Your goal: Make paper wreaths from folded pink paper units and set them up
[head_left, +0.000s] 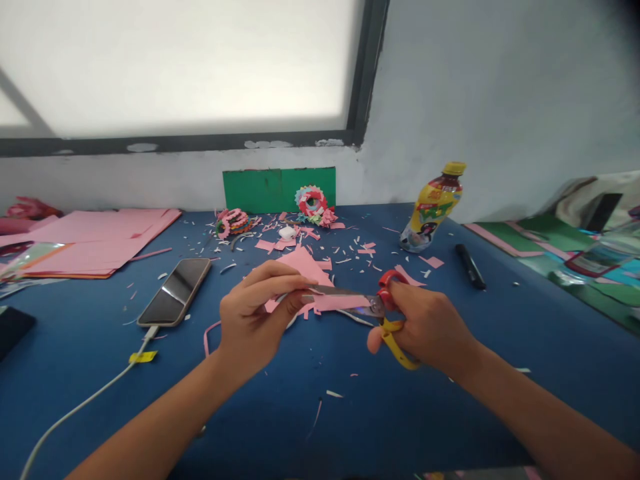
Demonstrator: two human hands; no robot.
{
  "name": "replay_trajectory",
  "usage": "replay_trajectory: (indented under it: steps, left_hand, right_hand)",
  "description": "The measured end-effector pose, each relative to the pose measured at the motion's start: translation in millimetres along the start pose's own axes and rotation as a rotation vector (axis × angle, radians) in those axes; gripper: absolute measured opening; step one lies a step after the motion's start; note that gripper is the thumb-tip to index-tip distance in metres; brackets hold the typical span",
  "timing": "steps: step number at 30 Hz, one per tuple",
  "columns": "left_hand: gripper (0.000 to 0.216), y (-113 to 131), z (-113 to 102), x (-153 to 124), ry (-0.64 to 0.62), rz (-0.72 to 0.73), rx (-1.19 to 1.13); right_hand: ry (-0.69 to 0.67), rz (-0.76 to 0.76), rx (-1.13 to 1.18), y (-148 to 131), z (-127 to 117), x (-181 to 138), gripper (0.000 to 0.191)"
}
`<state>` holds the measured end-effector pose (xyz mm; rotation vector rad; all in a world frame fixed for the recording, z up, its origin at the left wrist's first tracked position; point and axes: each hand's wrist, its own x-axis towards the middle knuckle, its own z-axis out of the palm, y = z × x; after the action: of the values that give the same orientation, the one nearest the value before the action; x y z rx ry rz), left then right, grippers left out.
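Observation:
My left hand [253, 313] is closed in a pinch on a piece of pink paper [313, 277], held above the blue table [350, 413]. My right hand [425, 327] grips scissors [373, 308] with red and yellow handles. The metal blades point left and lie across the pink paper, close to my left fingertips. A thin pink strip [209, 335] curls down from the paper under my left hand.
A phone [175, 291] on a white cable [85, 401] lies left. Pink paper sheets [95, 240] are stacked far left. A juice bottle [434, 207] and black marker [470, 267] stand right. Paper wreaths [311, 202], a green card [260, 189] and scattered scraps sit at the wall.

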<state>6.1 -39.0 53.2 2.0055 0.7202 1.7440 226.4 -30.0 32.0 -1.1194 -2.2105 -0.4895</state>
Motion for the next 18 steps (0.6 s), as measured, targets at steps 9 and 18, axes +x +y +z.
replay_trajectory:
  steps: [9, 18]
  left_hand:
    - [0.014, 0.3, 3.3, -0.9, 0.045, 0.015, 0.015]
    - [0.024, 3.9, 2.6, -4.5, 0.012, -0.164, -0.061]
  right_hand:
    - [0.011, -0.013, -0.002, -1.8, 0.5, -0.9, 0.045]
    - [0.019, -0.064, -0.095, 0.2, -3.3, -0.9, 0.041]
